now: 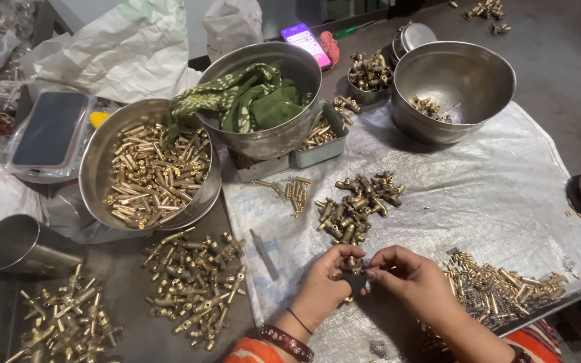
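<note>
Left hand [323,282] and right hand [408,275] pinch a half-hidden brass fitting [353,263] together.

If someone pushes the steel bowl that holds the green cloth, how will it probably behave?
The steel bowl seems to rest on small trays, not on the table, so it may rock or slide off. Its round shape suggests that it tips easily. It holds only a soft green cloth, so it is probably light.

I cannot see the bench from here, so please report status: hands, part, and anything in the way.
Left hand and right hand pinch one small brass fitting together. Brass fittings pile just beyond. Nothing blocking.
</note>
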